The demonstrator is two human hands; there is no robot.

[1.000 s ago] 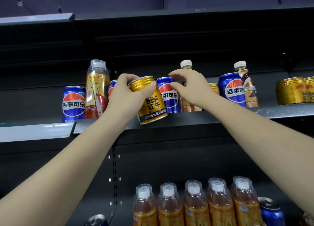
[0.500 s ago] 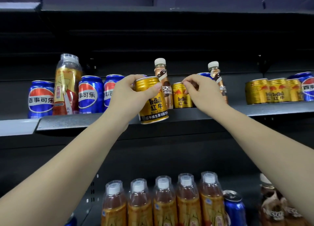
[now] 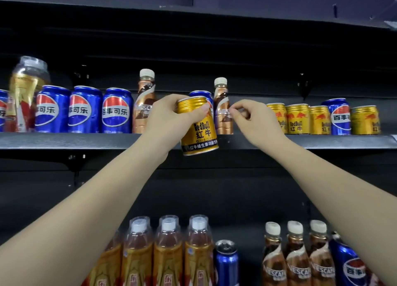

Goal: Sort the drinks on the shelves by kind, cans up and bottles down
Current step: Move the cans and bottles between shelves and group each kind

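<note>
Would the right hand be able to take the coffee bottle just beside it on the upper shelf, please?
Probably yes: the right hand is level with the coffee bottle, its fingers at the label, nothing between them.

Both my arms reach up and forward, bare to the elbow. My left hand (image 3: 165, 119) is wrapped around the gold can (image 3: 198, 125), thumb across its front near the top, holding it slightly tilted (its base sits lower than my wrist). My right hand (image 3: 255, 119) is raised beside it, fingers curled, fingertips (image 3: 233, 109) at the brown bottle (image 3: 222, 111).
</note>
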